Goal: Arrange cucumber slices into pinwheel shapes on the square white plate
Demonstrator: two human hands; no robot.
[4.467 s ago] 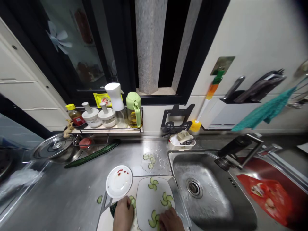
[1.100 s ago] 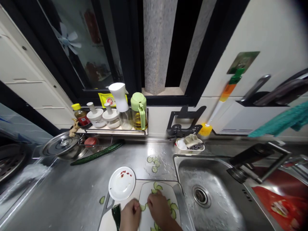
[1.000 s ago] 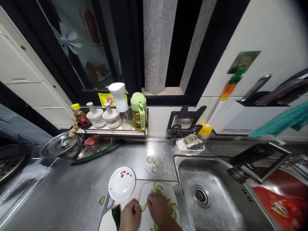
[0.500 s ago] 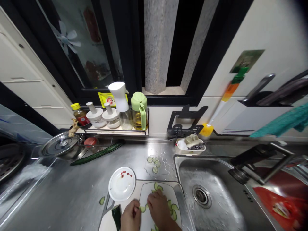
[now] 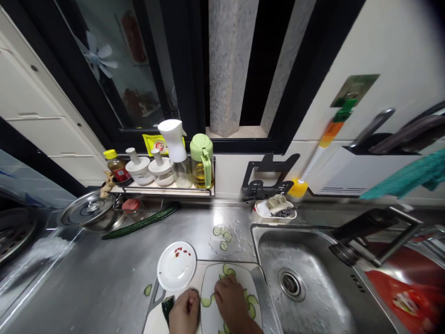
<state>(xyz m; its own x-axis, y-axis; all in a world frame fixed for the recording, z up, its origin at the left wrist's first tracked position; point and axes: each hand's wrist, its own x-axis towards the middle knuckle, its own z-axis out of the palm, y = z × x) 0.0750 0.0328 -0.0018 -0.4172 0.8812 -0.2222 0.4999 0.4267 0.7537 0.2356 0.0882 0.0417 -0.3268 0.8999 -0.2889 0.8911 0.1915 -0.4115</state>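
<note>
A white plate [image 5: 210, 320] lies on the cutting board [image 5: 154, 324], with curved cucumber slices [image 5: 251, 304] arranged near its rim. Over the plate, my right hand [image 5: 232, 301] rests with its fingers reaching forward; their tips are close to the slices at the far rim. My left hand [image 5: 183, 313] is curled just left of the plate, and whatever may be in its fingers is hidden. Between my hands a cucumber slice [image 5: 206, 302] sits at the plate's left side. A cut piece of cucumber [image 5: 167, 308] is partly covered by my left hand.
A small white plate [image 5: 167, 271] with red bits overlaps the board's back left. Loose cucumber slices [image 5: 225, 235] and a whole cucumber [image 5: 139, 223] lie on the steel counter. The sink [image 5: 313, 264] is to the right; an oil jug [image 5: 201, 162] stands on the rear rack.
My left hand has drawn back slightly left, away from the slice at the plate's left side, and now covers more of the cut cucumber. My right hand has barely shifted.
</note>
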